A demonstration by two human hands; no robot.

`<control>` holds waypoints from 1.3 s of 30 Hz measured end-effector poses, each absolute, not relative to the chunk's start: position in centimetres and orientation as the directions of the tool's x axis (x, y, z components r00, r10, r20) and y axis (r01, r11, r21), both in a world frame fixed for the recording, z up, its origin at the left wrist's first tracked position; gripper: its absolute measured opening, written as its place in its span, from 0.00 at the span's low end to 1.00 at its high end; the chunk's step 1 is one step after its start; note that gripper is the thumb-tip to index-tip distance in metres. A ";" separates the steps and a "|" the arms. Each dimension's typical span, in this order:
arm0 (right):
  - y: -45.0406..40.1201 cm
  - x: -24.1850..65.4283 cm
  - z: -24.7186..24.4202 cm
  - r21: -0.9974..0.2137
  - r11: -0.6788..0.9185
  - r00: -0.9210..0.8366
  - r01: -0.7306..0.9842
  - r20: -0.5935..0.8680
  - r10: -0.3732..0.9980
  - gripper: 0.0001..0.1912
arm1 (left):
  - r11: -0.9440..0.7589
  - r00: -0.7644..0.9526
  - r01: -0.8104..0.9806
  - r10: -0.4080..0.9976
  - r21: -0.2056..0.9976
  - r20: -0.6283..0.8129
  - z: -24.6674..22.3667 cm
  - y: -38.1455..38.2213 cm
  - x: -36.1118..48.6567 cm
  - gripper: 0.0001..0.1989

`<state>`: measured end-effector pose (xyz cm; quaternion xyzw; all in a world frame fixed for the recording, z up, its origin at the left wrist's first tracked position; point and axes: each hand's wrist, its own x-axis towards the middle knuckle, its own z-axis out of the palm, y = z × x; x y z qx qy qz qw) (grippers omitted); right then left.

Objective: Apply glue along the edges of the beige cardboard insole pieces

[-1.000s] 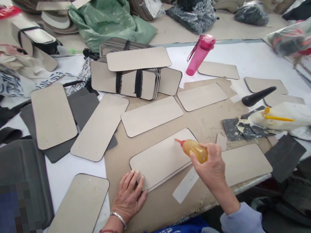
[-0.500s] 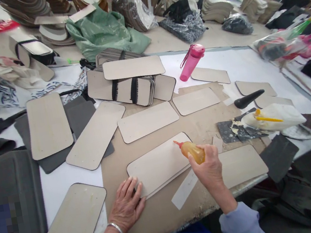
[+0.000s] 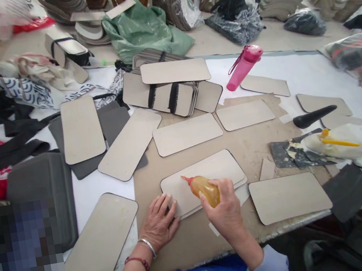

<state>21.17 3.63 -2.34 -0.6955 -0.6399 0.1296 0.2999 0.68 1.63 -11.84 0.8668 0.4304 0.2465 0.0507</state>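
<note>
In front of me lies a beige board with rounded corners (image 3: 217, 166), stacked on another of much the same shape. My left hand (image 3: 160, 220) rests at its left end, fingers spread, the fingertips on the board's edge. A yellowish squeeze bottle with a red nozzle (image 3: 206, 190) is gripped in my right hand (image 3: 226, 209). It is tilted, its tip pointing left, just over the board's left half. Whether the tip touches the surface I cannot tell. To the right of my right hand lies another beige board (image 3: 290, 197).
More beige boards (image 3: 188, 134) lie beyond and to the left. A bound stack (image 3: 178, 99) stands behind them, near a pink bottle (image 3: 244, 67). On the right are a black-handled tool (image 3: 315, 116) and a white bag with a yellow stick (image 3: 345, 141). A dark padded case (image 3: 40, 196) sits left.
My right hand has moved the squeeze bottle left along the board, from its right end toward the left end. My left hand stays at the left end. The camera view has shifted left.
</note>
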 end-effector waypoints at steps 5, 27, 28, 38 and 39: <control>3.4 19.8 -2.4 -0.613 0.044 0.103 0.789 0.203 0.974 0.14 | -0.632 0.512 0.723 0.762 0.279 0.398 -11.6 1.7 0.7 0.17; 5.9 31.8 -3.3 -0.444 -0.238 0.425 0.864 0.388 0.818 0.16 | -0.652 0.521 0.713 0.739 0.258 0.426 -11.6 1.8 0.8 0.15; 5.5 31.4 -2.9 -0.462 -0.205 0.409 0.863 0.398 0.822 0.16 | -0.647 0.519 0.719 0.743 0.255 0.423 -11.5 1.8 0.7 0.15; 0.5 23.0 -1.5 -0.624 0.194 0.032 0.757 0.332 0.943 0.14 | -0.586 0.449 0.756 0.788 0.292 0.422 -11.2 -1.0 1.2 0.14; 0.4 22.4 -1.7 -0.636 0.206 0.011 0.743 0.319 0.948 0.14 | -0.586 0.446 0.753 0.789 0.300 0.422 -11.4 -1.4 1.4 0.14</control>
